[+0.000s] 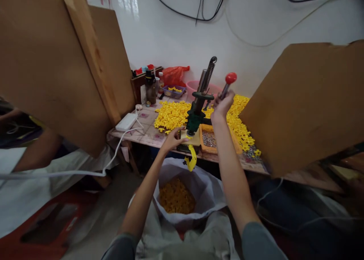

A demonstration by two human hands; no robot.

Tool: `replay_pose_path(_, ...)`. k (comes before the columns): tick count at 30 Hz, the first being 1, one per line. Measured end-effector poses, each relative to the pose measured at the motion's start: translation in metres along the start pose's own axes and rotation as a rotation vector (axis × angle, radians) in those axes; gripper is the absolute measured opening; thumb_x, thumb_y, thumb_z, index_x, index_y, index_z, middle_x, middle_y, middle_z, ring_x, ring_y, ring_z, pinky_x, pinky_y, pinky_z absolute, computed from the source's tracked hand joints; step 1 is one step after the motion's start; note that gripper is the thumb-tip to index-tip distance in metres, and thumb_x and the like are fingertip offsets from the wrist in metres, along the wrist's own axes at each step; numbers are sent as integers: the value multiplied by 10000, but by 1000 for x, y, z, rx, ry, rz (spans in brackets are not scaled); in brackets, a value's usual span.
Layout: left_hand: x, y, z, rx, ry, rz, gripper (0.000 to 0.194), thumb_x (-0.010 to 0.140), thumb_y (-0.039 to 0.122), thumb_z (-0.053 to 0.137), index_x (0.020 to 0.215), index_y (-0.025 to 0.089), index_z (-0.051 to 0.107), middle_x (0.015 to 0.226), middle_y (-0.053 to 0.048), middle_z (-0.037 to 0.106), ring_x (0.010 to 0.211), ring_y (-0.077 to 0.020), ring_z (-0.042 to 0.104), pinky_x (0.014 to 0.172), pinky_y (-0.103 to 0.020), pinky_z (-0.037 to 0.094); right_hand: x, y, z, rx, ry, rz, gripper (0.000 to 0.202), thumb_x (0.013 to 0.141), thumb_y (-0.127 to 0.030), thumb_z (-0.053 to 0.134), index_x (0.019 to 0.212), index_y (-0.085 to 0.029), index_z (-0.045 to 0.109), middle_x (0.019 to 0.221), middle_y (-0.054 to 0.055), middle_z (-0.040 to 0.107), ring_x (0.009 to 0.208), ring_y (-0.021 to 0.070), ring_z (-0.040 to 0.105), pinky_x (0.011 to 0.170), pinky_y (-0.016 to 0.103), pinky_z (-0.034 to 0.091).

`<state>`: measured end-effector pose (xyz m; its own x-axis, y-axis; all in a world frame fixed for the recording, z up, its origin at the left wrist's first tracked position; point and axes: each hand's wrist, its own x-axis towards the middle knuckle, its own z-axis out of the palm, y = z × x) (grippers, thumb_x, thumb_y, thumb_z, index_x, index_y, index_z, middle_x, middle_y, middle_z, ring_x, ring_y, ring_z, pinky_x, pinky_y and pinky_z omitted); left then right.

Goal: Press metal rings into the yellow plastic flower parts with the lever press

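Facing a white wall (170,40), between upright sheets of cardboard (313,101) to left and right. Sitting close to a table (146,130). Low down, below its front edge, an open white bag (209,184) with yellow pieces (176,195) inside. Across the table, a wide heap (172,114) of more such pieces, lying behind a green press (196,114) and to both sides. Beyond the heap, near the wall, a pink basin (192,86). Straight ahead, at the table's front edge, the press itself. Just right of the press, an orange tray (202,143). At the foot of the press, the left hand (173,140), with thumb and fingers spread; impossible to tell whether pinching a piece there. Up beside the press, the right hand (223,104), clenched round the lever (225,91) just below the red knob (231,78). In the tray, small metal bits (209,139).
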<state>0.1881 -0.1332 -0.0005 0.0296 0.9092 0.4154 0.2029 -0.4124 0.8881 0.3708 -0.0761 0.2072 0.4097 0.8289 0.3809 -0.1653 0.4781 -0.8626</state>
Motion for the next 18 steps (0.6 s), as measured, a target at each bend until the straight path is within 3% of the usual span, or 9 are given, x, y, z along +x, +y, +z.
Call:
replay_pose_path(3, -3, -1, -1, 153, 318, 28, 316, 960, 389, 758, 1205, 191, 727, 1206, -120, 700, 952, -223, 638, 917, -365, 554, -52, -2, -36, -20, -168, -246, 579, 1030, -729, 247, 676, -271, 282, 601, -41, 246, 519, 149, 318, 539, 285, 335)
replay_pose_path(6, -6, -3, 2, 369, 554, -33, 182, 984, 253, 682, 1152, 186, 686, 1230, -159, 633, 1190, -310, 605, 1102, -459, 493, -63, 4, -63, -141, -203, -285, 599, 1050, -704, 264, 666, -267, 408, 613, 6, 417, 617, 184, 499, 645, 313, 458)
replay_pose_path(8, -7, -3, 7, 487, 566, -79, 220, 959, 206, 685, 1177, 175, 671, 1276, -188, 601, 1291, -362, 560, 1162, -511, 444, -53, 15, -81, -357, -163, -266, 561, 1058, -654, 305, 764, -256, 570, 748, 61, 613, 828, 236, 650, 819, 372, 541)
replay_pose_path(10, -6, -2, 11, 576, 529, -117, 242, 955, 219, 701, 1188, 167, 668, 1311, -212, 583, 1340, -401, 530, 1178, -542, 418, -45, 30, -102, -676, -172, -184, 495, 1049, -584, 368, 836, -245, 658, 875, 108, 714, 1011, 294, 694, 966, 444, 548)
replay_pose_path(14, -5, 7, 18, 768, 487, -230, 292, 1014, 327, 660, 1242, 144, 660, 1376, -256, 562, 1351, -443, 518, 1138, -562, 439, -60, 53, -136, -1340, -447, 144, 496, 1060, -455, 383, 912, -185, 772, 1073, 208, 790, 1098, 370, 730, 1011, 509, 553)
replay_pose_path(16, -6, 13, 19, 872, 460, -281, 321, 1051, 370, 612, 1273, 144, 660, 1405, -258, 558, 1343, -441, 522, 1119, -554, 455, -71, 57, -141, -1533, -598, 227, 545, 1086, -445, 349, 1123, -156, 810, 1327, 218, 761, 1218, 380, 721, 1070, 508, 538)
replay_pose_path(18, -7, 17, 19, 937, 420, -298, 320, 1067, 388, 593, 1264, 151, 679, 1422, -254, 557, 1337, -435, 528, 1110, -542, 464, -74, 58, -140, -1596, -758, 231, 566, 1104, -437, 331, 1234, -155, 803, 1436, 194, 727, 1292, 364, 701, 1105, 470, 526)
